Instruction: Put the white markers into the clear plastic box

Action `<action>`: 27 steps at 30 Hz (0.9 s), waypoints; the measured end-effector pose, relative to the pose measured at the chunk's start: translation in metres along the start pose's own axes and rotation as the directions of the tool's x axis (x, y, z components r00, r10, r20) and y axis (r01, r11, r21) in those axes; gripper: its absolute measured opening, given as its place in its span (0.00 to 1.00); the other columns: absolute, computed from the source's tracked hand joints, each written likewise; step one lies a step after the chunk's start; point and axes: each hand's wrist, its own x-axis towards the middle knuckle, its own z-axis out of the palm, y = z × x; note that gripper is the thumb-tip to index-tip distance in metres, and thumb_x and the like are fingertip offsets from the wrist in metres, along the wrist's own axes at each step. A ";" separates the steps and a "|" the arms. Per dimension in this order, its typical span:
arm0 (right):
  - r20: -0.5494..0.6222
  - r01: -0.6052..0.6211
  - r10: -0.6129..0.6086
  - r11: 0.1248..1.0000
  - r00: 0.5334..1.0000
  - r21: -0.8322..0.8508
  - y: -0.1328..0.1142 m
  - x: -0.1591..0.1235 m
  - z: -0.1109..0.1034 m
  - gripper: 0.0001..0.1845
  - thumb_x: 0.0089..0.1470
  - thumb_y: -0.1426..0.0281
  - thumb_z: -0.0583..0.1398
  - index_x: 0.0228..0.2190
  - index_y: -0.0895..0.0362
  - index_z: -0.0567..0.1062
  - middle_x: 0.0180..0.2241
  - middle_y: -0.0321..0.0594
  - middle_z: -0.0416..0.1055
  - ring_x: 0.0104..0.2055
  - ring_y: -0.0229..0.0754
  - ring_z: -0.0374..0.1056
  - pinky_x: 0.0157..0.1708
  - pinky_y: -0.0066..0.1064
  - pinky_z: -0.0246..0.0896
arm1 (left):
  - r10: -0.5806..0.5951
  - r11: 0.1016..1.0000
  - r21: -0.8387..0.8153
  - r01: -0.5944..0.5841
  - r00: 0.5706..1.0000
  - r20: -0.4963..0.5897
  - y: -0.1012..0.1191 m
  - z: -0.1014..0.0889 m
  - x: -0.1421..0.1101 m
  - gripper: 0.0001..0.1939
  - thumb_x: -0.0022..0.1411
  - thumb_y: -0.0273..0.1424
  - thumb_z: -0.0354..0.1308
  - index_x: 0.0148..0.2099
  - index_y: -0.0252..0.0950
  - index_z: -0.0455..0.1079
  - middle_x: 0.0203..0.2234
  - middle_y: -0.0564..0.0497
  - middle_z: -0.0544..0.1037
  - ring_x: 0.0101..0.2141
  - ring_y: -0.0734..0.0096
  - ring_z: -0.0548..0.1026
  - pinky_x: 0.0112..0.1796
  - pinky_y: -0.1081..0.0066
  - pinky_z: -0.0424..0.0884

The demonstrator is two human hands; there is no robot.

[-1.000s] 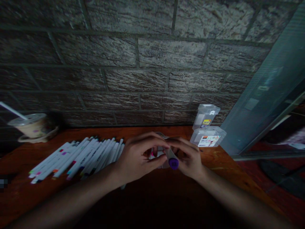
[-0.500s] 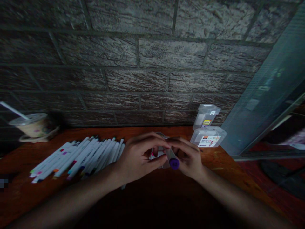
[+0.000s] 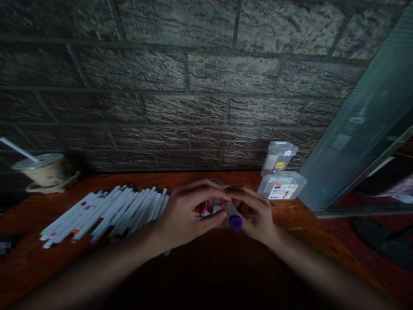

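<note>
My left hand (image 3: 189, 213) and my right hand (image 3: 254, 213) meet over the middle of a reddish wooden table (image 3: 316, 232). Both are closed round a white marker with a purple end cap (image 3: 235, 222), which points toward me. Between the fingers I also see other white markers (image 3: 211, 209), one with a pink mark; who holds them is hidden. A row of several white markers with coloured ends (image 3: 106, 215) lies on the table just left of my left hand.
Two clear plastic boxes with labels (image 3: 282, 185) stand at the back right by the brick wall (image 3: 193, 86). A lidded drink cup with a straw (image 3: 43, 170) sits far left. A glass panel (image 3: 361, 125) leans along the right side.
</note>
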 end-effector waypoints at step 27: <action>0.021 -0.006 0.006 1.000 1.000 -0.010 0.001 0.000 0.000 0.15 0.61 0.74 0.65 0.50 0.56 0.78 0.39 0.43 0.78 0.30 0.38 0.70 0.27 0.29 0.67 | -0.002 1.000 -0.024 0.001 1.000 -0.030 0.004 -0.001 0.001 0.09 0.59 0.21 0.68 0.44 0.32 0.79 0.37 0.45 0.82 0.28 0.74 0.77 0.29 0.75 0.74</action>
